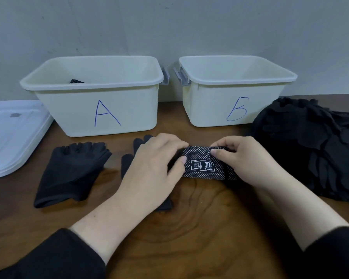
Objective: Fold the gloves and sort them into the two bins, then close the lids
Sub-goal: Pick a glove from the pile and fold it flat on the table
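Clearly the job is at an early stage: both hands work on one dotted glove point(204, 166) on the tabletop point(189, 218), the left hand point(153, 166) pinching its left end, the right hand point(244, 158) pinching the right. A fingerless glove point(73, 172) lies flat to the left, and a heap of gloves point(314, 150) waits on the right. Bin A point(97, 109) holds one dotted piece, barely seen; bin B point(234, 101) shows nothing inside. The lids point(10, 133) lie stacked at far left, off both bins.
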The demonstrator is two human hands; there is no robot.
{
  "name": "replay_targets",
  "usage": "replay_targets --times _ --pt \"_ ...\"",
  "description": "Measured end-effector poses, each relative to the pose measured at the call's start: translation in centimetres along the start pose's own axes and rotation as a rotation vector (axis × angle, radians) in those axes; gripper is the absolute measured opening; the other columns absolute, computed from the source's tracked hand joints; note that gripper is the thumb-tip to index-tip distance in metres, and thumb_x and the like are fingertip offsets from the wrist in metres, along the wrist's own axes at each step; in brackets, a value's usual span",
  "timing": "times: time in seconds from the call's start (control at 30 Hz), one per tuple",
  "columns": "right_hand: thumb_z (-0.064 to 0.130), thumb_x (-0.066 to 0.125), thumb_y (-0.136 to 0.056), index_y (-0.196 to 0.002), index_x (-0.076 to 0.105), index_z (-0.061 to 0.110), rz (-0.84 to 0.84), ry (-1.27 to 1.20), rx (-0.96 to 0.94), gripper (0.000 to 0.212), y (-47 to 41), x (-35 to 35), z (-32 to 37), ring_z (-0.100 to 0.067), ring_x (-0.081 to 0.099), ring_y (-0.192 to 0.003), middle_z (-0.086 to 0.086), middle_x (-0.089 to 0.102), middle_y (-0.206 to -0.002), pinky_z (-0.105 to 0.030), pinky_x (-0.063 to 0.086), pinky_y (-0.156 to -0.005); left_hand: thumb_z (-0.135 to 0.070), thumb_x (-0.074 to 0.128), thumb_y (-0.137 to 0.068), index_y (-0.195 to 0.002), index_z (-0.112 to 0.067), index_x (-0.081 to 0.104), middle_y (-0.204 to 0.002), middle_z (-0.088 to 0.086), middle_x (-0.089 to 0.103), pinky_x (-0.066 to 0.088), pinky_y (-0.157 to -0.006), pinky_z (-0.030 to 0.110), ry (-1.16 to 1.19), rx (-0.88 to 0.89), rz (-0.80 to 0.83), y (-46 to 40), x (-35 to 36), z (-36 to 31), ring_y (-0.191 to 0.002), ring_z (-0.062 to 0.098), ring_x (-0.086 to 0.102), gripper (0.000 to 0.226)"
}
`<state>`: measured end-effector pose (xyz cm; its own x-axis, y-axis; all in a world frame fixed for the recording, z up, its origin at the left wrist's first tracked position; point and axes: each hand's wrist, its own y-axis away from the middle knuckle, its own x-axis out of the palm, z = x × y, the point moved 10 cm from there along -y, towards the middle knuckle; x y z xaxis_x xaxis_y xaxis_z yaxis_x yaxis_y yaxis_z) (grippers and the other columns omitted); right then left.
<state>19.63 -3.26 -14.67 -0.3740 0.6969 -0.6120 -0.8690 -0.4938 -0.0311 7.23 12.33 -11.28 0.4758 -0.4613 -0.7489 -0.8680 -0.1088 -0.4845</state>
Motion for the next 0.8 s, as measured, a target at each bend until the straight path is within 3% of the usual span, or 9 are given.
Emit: replay_targets --times 0.1,0.23,0.33,0.43,0.53,0.63,0.7,0.8 --pt "0.034 0.070 -0.092 -0.090 0.075 0.034 -0.060 0.084 0.027 0.006 -1.2 0.0 -1.0 0.002 0.066 -0.082 0.018 0.073 -0.084 -0.019 0.047 -0.069 -0.039 0.040 -0.097 -0.137 -0.024 0.058 -0.138 -0.012 0.054 0.033 -0.109 0.031 -0.071 0.075 0.132 0.1 1.6 -1.0 -0.126 0.007 0.044 0.046" --pt "0.039 0.072 -0.091 -0.099 0.076 0.033 -0.064 0.170 0.043 0.011 -1.5 0.1 -1.4 -0.003 0.062 -0.096 0.018 0.068 -0.094 -0.023 0.045 -0.080 -0.044 0.031 -0.102 -0.150 -0.029 0.044 -0.155 -0.016 0.038 0.007 -0.115 0.022 -0.195 0.122 0.343 0.7 4.3 -1.3 -0.141 0.004 0.028 0.052" --pt "0.038 0.071 -0.093 -0.094 0.075 0.035 -0.049 0.140 0.034 0.006 -1.6 -0.3 -1.0 0.001 0.064 -0.091 0.018 0.070 -0.089 -0.014 0.044 -0.073 -0.043 0.030 -0.106 -0.154 -0.035 0.036 -0.160 -0.022 0.026 0.001 -0.118 0.025 -0.205 0.102 0.371 0.9 4.8 -0.6 -0.145 -0.001 0.017 0.049" --pt "0.040 0.071 -0.091 -0.101 0.076 0.033 0.036 0.162 0.031 0.013 -2.1 -0.4 0.0 0.006 0.064 -0.091 0.019 0.072 -0.092 -0.008 0.043 -0.075 -0.043 0.031 -0.104 -0.152 -0.034 0.040 -0.159 -0.021 0.030 0.002 -0.118 0.026 -0.188 0.105 0.358 0.8 4.7 -0.6 -0.144 -0.001 0.019 0.050" --pt "0.044 0.076 -0.086 -0.120 0.073 0.027 0.262 0.324 0.023 0.038 -2.9 1.0 1.6 0.003 0.065 -0.100 0.016 0.072 -0.107 -0.015 0.047 -0.090 -0.044 0.030 -0.099 -0.149 -0.034 0.045 -0.156 -0.021 0.036 0.004 -0.117 0.024 -0.169 0.097 0.342 0.8 4.7 -0.4 -0.143 -0.002 0.023 0.053" --pt "0.044 0.076 -0.086 -0.131 0.064 0.027 0.507 0.519 -0.008 0.049 -3.6 2.9 3.0 -0.003 0.061 -0.115 0.014 0.067 -0.124 -0.024 0.044 -0.105 -0.038 0.038 -0.102 -0.142 -0.035 0.052 -0.142 -0.021 0.052 0.011 -0.113 0.013 -0.085 0.075 0.270 0.5 3.5 -0.6 -0.133 -0.007 0.034 0.043" --pt "0.040 0.077 -0.086 -0.137 0.058 0.028 0.622 0.578 0.008 0.057 -3.9 4.1 3.5 -0.006 0.058 -0.119 0.013 0.062 -0.128 -0.023 0.043 -0.102 -0.032 0.047 -0.102 -0.129 -0.034 0.057 -0.118 -0.023 0.059 0.021 -0.099 0.003 -0.001 0.012 0.209 0.2 2.5 -0.2 -0.116 -0.004 0.040 0.029" --pt "0.038 0.080 -0.084 -0.137 0.052 0.031 0.680 0.674 0.005 0.061 -4.4 5.3 4.0 -0.011 0.058 -0.111 0.015 0.059 -0.115 -0.026 0.045 -0.094 -0.031 0.050 -0.098 -0.112 -0.034 0.058 -0.104 -0.020 0.062 0.036 -0.087 0.010 0.101 -0.107 0.071 -0.2 0.8 1.1 -0.102 0.000 0.050 0.016"
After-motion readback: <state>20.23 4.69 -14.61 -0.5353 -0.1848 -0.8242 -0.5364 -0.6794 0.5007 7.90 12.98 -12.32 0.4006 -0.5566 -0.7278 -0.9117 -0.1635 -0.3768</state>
